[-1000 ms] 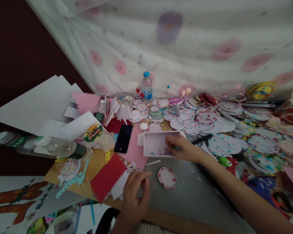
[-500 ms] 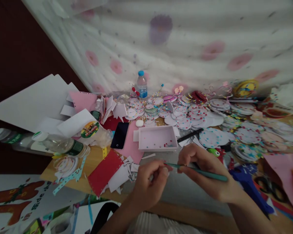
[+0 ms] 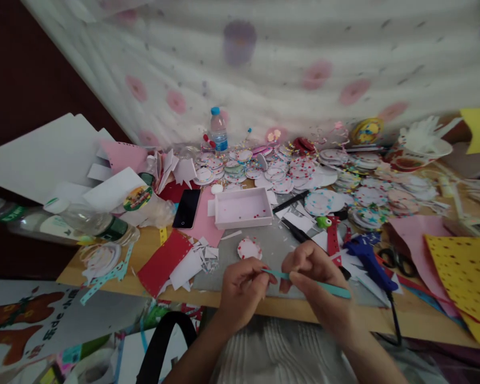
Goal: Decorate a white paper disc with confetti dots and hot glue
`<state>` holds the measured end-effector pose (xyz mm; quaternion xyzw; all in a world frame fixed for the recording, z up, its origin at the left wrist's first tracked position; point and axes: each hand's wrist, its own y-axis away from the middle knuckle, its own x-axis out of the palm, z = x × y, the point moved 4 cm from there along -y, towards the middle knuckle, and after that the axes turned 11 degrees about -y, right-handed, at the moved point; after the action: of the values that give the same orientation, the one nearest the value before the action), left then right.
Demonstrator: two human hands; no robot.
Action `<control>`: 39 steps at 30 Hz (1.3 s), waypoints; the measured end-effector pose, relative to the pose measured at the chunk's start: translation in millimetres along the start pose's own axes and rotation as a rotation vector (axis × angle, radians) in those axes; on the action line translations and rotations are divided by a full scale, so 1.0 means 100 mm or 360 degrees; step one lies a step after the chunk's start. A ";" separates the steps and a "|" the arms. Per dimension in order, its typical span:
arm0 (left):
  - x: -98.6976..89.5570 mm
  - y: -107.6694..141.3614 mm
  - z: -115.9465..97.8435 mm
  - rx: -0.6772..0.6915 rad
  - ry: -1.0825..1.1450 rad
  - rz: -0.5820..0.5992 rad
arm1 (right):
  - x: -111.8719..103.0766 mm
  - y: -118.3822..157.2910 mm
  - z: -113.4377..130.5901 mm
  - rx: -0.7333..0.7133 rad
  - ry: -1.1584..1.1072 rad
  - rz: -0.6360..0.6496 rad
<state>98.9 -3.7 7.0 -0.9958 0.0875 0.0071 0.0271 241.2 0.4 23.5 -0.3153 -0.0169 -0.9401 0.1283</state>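
Note:
My right hand [image 3: 320, 274] is closed around slim teal tweezers [image 3: 336, 290], which lie nearly level with their thin tip pointing left. My left hand [image 3: 242, 293] is pinched at that tip, with a small red bit at its fingertips, too small to make out well. Just beyond my left hand, a small round paper disc [image 3: 248, 248] with red dots rests on the grey mat [image 3: 228, 256]. Behind it stands a shallow white box [image 3: 243, 220] with a few tiny red pieces inside.
Piles of dotted paper discs [image 3: 302, 166] line the back by the curtain. At left are a phone [image 3: 187, 208], red card [image 3: 165, 262] and plastic bottles [image 3: 100, 224]. A blue glue gun [image 3: 370, 264], black scissors [image 3: 398, 261] and yellow dotted sheet [image 3: 458, 282] lie right.
The camera view has shifted, so the table's things appear further left and higher. The red-dotted disc now shows beyond my left hand. Both hands keep their pinch at the tweezers.

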 end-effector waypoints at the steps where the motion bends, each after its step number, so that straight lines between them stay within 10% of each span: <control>1: 0.02 0.00 0.04 -0.0032 0.0046 -0.0002 | -0.01 0.03 -0.06 0.0016 -0.0117 -0.0058; 7: 0.03 -0.08 0.16 -0.0132 0.0146 0.0012 | -0.14 0.01 -0.12 -0.0070 -0.0269 -0.0317; 39: -0.05 -0.08 0.35 -0.0337 -0.0016 0.0175 | -0.34 0.03 -0.34 -0.0004 0.0124 -0.0156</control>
<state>94.7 7.2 -27.0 -0.9867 0.1406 0.0227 -0.0781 248.3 1.2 -23.7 -0.2775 -0.0261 -0.9568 0.0823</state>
